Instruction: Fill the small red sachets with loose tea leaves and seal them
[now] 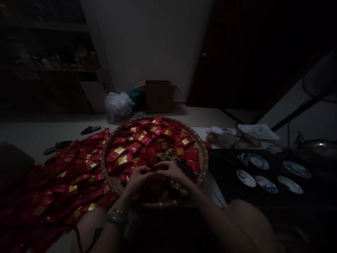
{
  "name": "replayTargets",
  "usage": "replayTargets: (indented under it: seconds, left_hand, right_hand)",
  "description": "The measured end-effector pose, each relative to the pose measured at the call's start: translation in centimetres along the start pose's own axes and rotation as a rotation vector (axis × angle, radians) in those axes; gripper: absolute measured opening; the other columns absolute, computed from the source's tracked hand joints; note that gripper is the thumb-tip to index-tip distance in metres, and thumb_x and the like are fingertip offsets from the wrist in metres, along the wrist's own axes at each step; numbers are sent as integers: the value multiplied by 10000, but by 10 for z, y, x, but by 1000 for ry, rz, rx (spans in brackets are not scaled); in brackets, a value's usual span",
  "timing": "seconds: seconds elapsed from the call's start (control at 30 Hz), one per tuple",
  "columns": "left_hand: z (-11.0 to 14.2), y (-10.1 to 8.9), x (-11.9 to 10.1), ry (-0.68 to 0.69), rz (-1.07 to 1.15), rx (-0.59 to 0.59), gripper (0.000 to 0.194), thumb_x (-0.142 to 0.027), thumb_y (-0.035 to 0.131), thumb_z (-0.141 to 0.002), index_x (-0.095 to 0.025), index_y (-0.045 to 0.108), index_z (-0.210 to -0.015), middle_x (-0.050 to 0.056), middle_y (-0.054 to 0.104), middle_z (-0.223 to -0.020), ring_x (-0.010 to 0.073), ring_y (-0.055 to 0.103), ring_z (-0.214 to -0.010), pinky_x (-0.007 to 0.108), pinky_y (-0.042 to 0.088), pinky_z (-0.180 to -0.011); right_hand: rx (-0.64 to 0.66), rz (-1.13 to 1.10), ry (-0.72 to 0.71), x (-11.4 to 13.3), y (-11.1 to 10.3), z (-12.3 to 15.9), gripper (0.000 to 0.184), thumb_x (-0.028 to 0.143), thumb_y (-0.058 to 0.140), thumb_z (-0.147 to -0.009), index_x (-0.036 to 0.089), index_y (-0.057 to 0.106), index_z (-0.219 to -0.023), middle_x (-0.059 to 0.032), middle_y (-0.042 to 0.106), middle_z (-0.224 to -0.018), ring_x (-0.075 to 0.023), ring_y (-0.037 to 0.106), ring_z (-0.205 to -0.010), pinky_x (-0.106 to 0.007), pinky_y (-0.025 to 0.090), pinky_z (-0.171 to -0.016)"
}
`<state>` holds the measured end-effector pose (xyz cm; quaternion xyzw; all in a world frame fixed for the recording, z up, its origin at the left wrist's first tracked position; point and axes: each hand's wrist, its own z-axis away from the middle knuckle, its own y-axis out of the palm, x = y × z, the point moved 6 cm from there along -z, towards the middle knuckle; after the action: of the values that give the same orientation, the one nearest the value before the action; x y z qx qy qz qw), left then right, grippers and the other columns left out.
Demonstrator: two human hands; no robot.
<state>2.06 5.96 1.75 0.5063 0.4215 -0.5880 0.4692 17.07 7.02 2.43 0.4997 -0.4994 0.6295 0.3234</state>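
A round woven basket (203,140) holds many red packets with gold labels and loose dark, flaky bits (168,154). Over its near half, my left hand (139,177) and my right hand (171,170) meet with fingertips pinched together. Between and below them hangs a dim red packet (154,188), its top edge at my fingers. A slim black tool (185,166) with a pale cable lies just beyond my right hand, within the basket. Poor light hides the finer detail at the fingertips.
A large heap of red packets (76,175) covers the floor at left, near dark slippers (91,130). Behind the basket are a white plastic bag (119,106) and a cardboard box (159,96). Several patterned dishes (258,161) rest on a dark surface at right.
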Motion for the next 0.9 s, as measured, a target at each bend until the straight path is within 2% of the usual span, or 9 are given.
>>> replayTargets:
  seconds: [0.17,0.3,0.43,0.5,0.57,0.63,0.7,0.83,0.9]
  left_hand:
    - [4,3,-5,7,53,-34,305,-352,786,-507,-153,570,-590,-50,587,-543,117,554,-555,211,431,-542]
    - [8,15,-8,-18,44,85,370,-290,793,-482,-156,658,-799,10,701,-774,188,623,-748,271,490,-673]
    - [6,12,3,-140,24,44,362,-297,811,-453,-132,670,-742,21,689,-666,193,625,-658,276,493,-616]
    - [5,9,8,-180,53,2,357,-296,821,-453,-129,661,-725,19,680,-633,178,623,-614,265,490,-586]
    - [5,7,10,-188,99,-30,361,-295,827,-458,-128,653,-727,17,676,-619,164,621,-583,255,490,-563]
    - [6,8,11,-189,139,-55,368,-300,829,-465,-129,647,-735,13,672,-606,148,615,-551,243,486,-540]
    - [6,8,12,-183,181,-71,382,-297,834,-458,-128,645,-744,9,675,-609,134,609,-536,230,482,-529]
    - [5,8,14,-170,230,-87,405,-292,839,-445,-120,648,-757,17,686,-629,126,606,-534,224,480,-532]
    - [4,7,14,-164,220,-92,409,-291,838,-441,-116,655,-762,27,693,-648,134,612,-548,232,484,-543]
  right_hand:
    - [2,32,-38,3,2,-5,165,289,708,-640,155,743,-731,-31,684,-720,-162,617,-701,-263,462,-651]
    - [-72,13,-102,9,6,-6,166,308,705,-659,168,746,-740,-27,682,-716,-156,615,-691,-254,457,-641]
    - [-103,90,-93,6,-1,-11,266,394,611,-766,173,737,-842,-46,708,-809,-186,639,-766,-281,479,-692]
    - [-142,294,-44,-3,-16,-13,323,391,538,-834,175,686,-1024,-80,698,-974,-210,631,-905,-319,474,-785]
    - [-191,649,91,-18,-35,-11,430,378,568,-830,162,571,-1202,-152,626,-1149,-258,575,-1055,-394,440,-867]
    - [-171,963,291,-38,-51,-7,571,340,656,-774,122,483,-1272,-228,565,-1202,-318,537,-1109,-461,420,-876]
    - [-123,1092,406,-53,-59,-1,574,259,674,-760,87,468,-1267,-256,562,-1176,-336,555,-1084,-461,431,-854]
    - [-93,1055,381,-57,-67,1,398,243,595,-822,86,541,-1183,-226,598,-1131,-287,603,-1017,-368,465,-811]
    - [-77,872,271,-46,-68,0,395,309,581,-834,118,565,-1180,-181,623,-1127,-260,607,-1018,-339,466,-823]
